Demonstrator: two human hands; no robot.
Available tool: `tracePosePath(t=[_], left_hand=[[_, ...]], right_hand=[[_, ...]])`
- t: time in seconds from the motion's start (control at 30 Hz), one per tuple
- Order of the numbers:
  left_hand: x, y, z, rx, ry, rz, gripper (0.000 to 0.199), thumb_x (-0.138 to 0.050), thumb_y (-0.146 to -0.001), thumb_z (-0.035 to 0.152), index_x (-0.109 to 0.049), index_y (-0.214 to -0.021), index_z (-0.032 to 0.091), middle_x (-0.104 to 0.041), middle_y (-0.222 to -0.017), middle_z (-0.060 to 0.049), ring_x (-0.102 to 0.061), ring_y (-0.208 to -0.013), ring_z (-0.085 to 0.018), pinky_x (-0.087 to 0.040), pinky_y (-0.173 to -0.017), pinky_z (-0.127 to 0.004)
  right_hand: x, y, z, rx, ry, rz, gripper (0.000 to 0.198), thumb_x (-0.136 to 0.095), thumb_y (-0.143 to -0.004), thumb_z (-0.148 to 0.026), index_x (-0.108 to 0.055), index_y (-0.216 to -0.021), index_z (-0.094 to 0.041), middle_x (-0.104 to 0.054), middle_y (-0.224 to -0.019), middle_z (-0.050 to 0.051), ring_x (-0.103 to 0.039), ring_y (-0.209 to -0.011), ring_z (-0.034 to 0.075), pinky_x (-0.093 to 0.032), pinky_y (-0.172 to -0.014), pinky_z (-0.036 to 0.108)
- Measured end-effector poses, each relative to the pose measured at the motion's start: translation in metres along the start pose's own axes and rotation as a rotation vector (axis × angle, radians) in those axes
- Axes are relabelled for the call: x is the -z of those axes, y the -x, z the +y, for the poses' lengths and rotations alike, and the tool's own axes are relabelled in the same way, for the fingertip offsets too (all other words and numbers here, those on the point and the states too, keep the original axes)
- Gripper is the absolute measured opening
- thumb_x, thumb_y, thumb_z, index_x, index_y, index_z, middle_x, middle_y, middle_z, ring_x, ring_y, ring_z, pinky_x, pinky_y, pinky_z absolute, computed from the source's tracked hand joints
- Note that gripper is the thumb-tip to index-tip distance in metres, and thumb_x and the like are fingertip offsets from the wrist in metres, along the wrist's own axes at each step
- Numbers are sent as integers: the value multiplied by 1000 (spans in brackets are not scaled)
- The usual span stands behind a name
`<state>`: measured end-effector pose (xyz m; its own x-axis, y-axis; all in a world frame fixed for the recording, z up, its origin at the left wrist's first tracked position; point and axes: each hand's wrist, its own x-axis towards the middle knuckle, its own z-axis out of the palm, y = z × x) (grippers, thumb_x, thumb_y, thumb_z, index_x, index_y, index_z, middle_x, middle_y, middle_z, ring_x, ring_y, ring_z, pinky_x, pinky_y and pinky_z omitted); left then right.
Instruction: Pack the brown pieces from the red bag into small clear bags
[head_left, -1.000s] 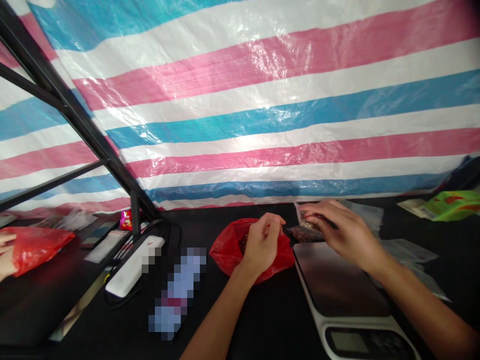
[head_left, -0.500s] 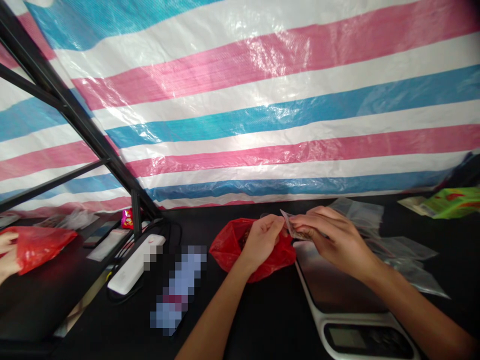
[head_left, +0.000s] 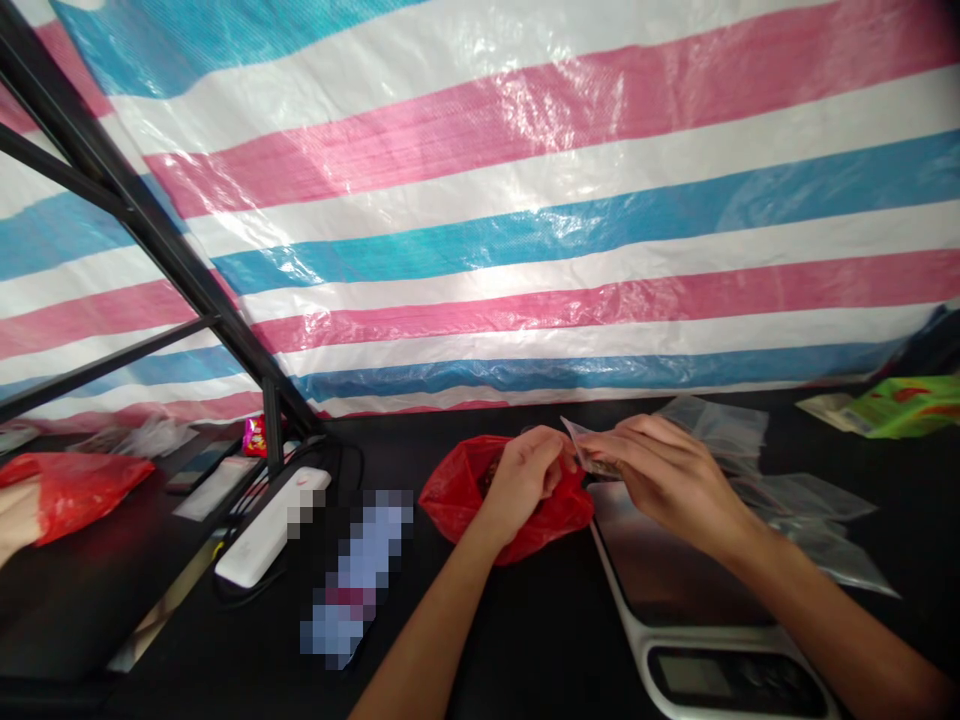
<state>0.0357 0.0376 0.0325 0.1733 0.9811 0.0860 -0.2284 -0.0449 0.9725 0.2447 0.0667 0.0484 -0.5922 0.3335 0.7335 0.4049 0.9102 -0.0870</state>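
My right hand [head_left: 667, 480] grips a small clear plastic bag [head_left: 579, 440] with brownish bits in it, tilted above the far left corner of a kitchen scale [head_left: 675, 570]. Close to that bag's mouth, the fingers of my left hand [head_left: 529, 475] are curled together; what they hold, if anything, is hidden. Below my left hand lies an open red plastic bag [head_left: 457, 490] with dark brownish contents, partly covered by the hand. The scale has a metal plate and a dark display panel.
Several clear plastic bags [head_left: 802, 500] lie right of the scale, with a green packet [head_left: 900, 408] beyond. To the left are a white power strip [head_left: 270, 530], cables and a blurred-out object [head_left: 360, 580]. At far left, another person's hand [head_left: 19, 510] reaches into a red bag [head_left: 90, 490].
My left fingers have shifted slightly at the small bag's mouth and curled further. My right hand stays nearly in place. The other person's hand has moved deeper into their red bag.
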Motion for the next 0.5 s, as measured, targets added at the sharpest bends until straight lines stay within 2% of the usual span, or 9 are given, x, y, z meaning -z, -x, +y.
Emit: tracePosePath(t=[0.1,0.27,0.4,0.5], left_hand=[[0,0,1,16,-50,12,48,-65,-92,61,-60,-75,16,-39,-53,8,-27,-47,-6,-17,-48,-23],[1,0,2,33,-45,13,44,-74,-86,58,-65,-79,15,-37,-56,9,-27,-51,-6,-20,-52,-23],[3,0,3,21,1,10,43,-79,-84,57,-69,-87,14,-48,-61,6,-32,-54,-6,-23,-54,-23],[3,-2,1,-14,19,29,45,-79,-84,59,-71,-91,14,-59,-71,2,-41,-58,-7,-29,-57,-22]], right_hand=[[-2,1,-1,7,-8,19,59,-55,-97,-3,-62,-145,-38,-80,-103,1,-71,-88,22,-56,-78,37],[-7,5,0,-10,-24,82,64,-58,-96,-3,-58,-148,-41,-80,-100,0,-72,-86,22,-58,-79,36],[-8,4,1,10,-18,85,61,-59,-96,-1,-58,-147,-36,-80,-108,1,-72,-89,22,-58,-80,36],[-6,0,-3,-23,-8,51,50,-61,-98,-7,-60,-142,-32,-79,-113,4,-72,-91,23,-57,-83,39]])
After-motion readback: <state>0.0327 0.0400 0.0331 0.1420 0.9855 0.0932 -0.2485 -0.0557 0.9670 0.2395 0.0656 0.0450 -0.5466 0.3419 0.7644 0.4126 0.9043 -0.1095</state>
